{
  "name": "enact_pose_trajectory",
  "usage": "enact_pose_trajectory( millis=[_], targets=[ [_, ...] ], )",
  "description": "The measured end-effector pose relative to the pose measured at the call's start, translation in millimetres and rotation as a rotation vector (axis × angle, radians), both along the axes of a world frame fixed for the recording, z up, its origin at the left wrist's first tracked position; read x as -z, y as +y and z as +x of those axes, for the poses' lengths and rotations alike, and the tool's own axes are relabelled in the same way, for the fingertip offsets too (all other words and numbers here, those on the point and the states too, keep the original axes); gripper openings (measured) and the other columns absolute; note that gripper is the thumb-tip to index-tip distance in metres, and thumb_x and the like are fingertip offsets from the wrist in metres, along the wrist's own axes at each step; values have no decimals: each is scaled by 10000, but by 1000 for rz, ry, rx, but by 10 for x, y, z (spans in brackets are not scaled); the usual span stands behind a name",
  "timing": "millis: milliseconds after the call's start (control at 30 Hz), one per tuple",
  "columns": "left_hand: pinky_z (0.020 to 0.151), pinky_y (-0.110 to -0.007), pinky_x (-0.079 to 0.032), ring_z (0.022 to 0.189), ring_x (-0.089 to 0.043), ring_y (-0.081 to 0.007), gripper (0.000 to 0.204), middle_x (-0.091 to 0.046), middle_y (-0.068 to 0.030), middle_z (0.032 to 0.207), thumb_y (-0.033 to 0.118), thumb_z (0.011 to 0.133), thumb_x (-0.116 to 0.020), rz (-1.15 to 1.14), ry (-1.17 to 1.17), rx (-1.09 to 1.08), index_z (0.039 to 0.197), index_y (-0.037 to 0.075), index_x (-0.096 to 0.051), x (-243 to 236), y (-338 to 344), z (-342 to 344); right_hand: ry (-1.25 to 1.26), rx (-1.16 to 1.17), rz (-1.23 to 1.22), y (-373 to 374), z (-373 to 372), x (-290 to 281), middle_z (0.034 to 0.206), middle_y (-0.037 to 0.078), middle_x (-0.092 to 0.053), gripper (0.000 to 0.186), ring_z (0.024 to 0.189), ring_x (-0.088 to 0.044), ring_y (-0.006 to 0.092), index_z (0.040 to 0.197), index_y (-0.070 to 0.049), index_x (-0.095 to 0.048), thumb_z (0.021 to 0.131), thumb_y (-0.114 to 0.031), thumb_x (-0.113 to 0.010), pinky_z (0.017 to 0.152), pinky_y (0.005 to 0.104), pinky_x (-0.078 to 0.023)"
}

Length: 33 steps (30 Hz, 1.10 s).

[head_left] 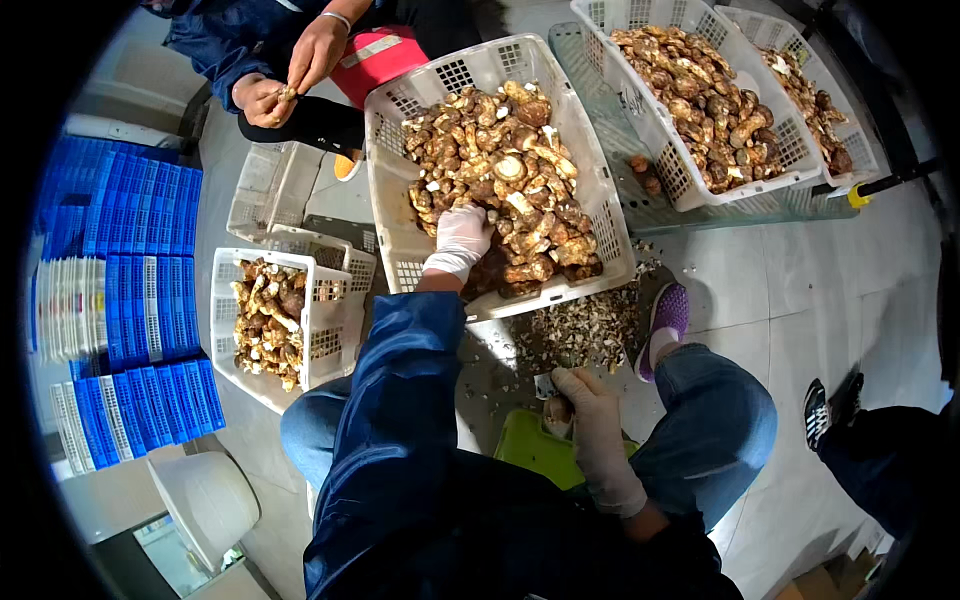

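Brown mushrooms (515,172) lie around and beneath the gloved left grip (463,234).

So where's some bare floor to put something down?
The grey floor tiles look bare between the purple shoe and the black sneaker. It's crowded at the big white crate, where the left hand is among heaped mushrooms, and trimmings litter the floor beside it.
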State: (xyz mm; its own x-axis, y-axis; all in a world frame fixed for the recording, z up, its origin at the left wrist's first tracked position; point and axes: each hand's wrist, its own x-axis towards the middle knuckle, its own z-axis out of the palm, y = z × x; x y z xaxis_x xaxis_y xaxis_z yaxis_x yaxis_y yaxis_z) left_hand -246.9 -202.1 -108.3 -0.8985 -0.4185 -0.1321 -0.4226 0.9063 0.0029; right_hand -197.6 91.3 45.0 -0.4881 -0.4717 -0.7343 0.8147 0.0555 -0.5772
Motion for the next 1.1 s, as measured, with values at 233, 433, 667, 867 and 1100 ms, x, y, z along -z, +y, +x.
enact_pose_trajectory(
  millis=[233, 433, 667, 867, 1100],
  targets=[
    [711, -232, -463, 752, -579, -134, 267, -627, -64, 870, 185, 829, -597, 1210, 604, -475, 1037, 20, -568, -1118, 655, 660, 277, -38, -39, 131, 79, 171, 624, 27, -538, 177, 556, -475, 92, 793, 7, -606, 842, -152, -546, 501, 229, -372],
    [530, -179, -402, 636, -475, -44, 509, -565, 7, 808, 162, 866, -558, 1497, 522, -635, 1319, 61, -351, -934, 1656, 1822, 778, -89, 38, 28, 255, 215, 683, 51, -583, 109, 584, -499, 107, 852, 9, -599, 829, -92, -564, 543, 247, -409],
    [511, -183, -400, 536, -471, -68, 399, -544, 8, 735, 69, 883, -490, 1677, 602, -643, 1274, 38, -412, -1254, 2086, 2278, 1080, -481, 220, 133, 246, 904, 584, 126, -527, 142, 535, -513, 173, 755, 4, -588, 776, -135, -603, 519, 329, -422],
    [494, -225, -393, 522, -504, -135, 331, -559, -53, 684, 131, 887, -475, 1943, 605, -666, 1192, 4, -461, -1084, 2113, 2418, 1210, -204, -237, 7, 647, 492, 593, 106, -560, 114, 520, -517, 160, 771, 11, -615, 768, -103, -604, 494, 297, -421],
    [579, -231, -427, 674, -536, -135, 255, -589, -45, 840, 189, 901, -455, 2036, 728, -885, 1094, 40, -528, -981, 2091, 2499, 920, -475, -36, 46, 758, 8, 600, 124, -567, 157, 585, -582, 183, 679, 17, -580, 778, -104, -566, 506, 312, -440]
  ],
)
